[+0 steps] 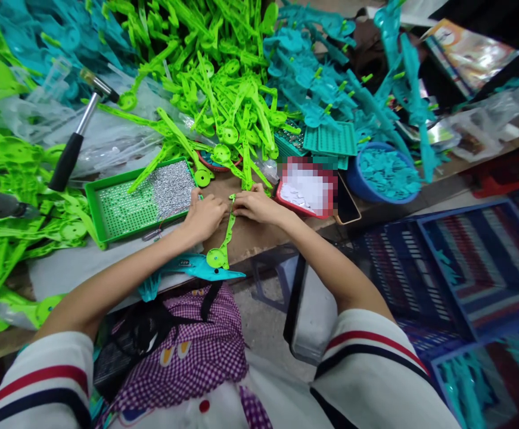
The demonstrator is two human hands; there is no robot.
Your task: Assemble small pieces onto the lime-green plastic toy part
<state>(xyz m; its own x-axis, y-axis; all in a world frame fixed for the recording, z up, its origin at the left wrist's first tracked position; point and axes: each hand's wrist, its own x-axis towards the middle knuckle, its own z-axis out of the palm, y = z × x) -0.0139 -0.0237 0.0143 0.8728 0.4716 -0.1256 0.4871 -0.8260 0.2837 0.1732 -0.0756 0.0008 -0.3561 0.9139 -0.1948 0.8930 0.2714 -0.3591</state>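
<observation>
My left hand (206,215) is closed, its fingers curled together beside the corner of a green perforated tray (120,208); whatever its fingertips hold is hidden. Small silvery metal pieces (173,189) are heaped in the right part of that tray. My right hand (258,205) has its fingers bent and closed at the far end of a long lime-green plastic part (229,232). The round near end of this part overlaps a teal plastic part (192,265) at the table's front edge. Both hands are close together over the brown tabletop (252,237).
A hammer (80,128) leans over lime-green parts at left. Large heaps of lime-green parts (223,95) and teal parts (313,71) fill the back. At right are a red tray (306,205), a phone (347,205), a blue tub (366,189) and blue crates (429,280).
</observation>
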